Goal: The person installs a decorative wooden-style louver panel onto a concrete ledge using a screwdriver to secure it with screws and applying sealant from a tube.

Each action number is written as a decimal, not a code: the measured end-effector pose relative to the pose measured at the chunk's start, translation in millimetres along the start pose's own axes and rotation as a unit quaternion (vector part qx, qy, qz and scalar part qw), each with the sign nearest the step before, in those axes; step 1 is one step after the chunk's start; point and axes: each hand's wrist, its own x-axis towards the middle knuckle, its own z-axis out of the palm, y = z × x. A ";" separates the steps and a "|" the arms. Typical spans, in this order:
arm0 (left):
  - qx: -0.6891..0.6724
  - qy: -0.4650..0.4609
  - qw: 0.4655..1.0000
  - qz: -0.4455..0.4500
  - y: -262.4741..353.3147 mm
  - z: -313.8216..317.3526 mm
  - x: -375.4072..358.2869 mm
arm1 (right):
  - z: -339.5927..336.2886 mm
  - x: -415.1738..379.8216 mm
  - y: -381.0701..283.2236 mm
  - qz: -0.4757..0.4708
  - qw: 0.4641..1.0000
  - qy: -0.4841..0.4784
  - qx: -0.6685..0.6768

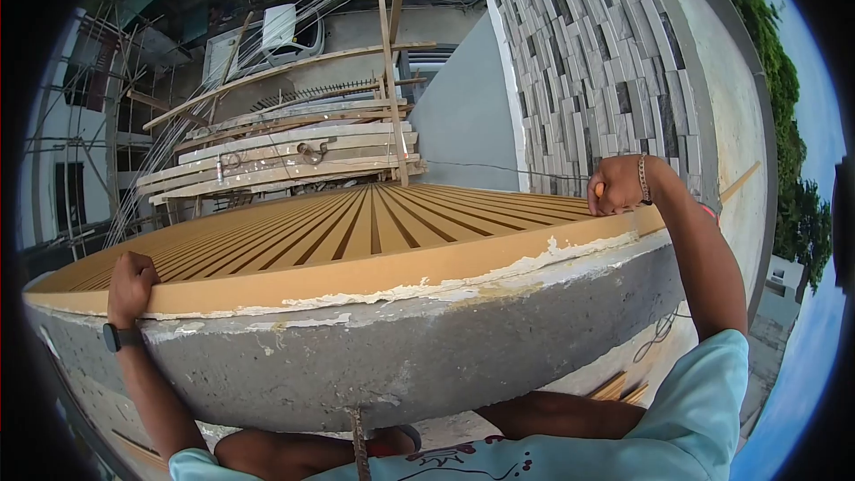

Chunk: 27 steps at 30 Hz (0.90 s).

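Note:
My left hand (132, 287) is closed over the top edge of a tan slatted wall panel (312, 281), its fingertips hidden on the far side. A dark watch is on that wrist. My right hand (616, 185) is shut in a fist just above the panel's right end. A small orange end (599, 189), perhaps of a handle, shows between its fingers; the rest is hidden. Dark grooves run between the slats down the outer face. Flaking white and cream filler (499, 274) lines the joint between the panel and the grey concrete parapet (356, 356).
Below the wall, scaffold planks (312, 153) bear a coil of strap and a small bottle. An upright wooden pole (392, 80) rises beside the panel. Grey stone cladding (606, 62) stands at right. A rusty bar (359, 445) juts toward me from the parapet. Overhead wires run at left.

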 end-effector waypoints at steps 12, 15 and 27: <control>0.005 -0.006 1.000 -0.029 18.6 -6.5 -1.5 | 8.2 4.2 -13.8 0.094 0.980 0.048 -0.166; 0.006 -0.013 0.999 -0.032 12.8 -3.8 -0.8 | 7.8 6.6 -8.5 0.064 0.981 0.042 -0.181; -0.001 0.000 1.000 -0.014 4.1 -1.2 -0.7 | 2.3 5.9 13.8 -0.019 0.999 0.017 0.038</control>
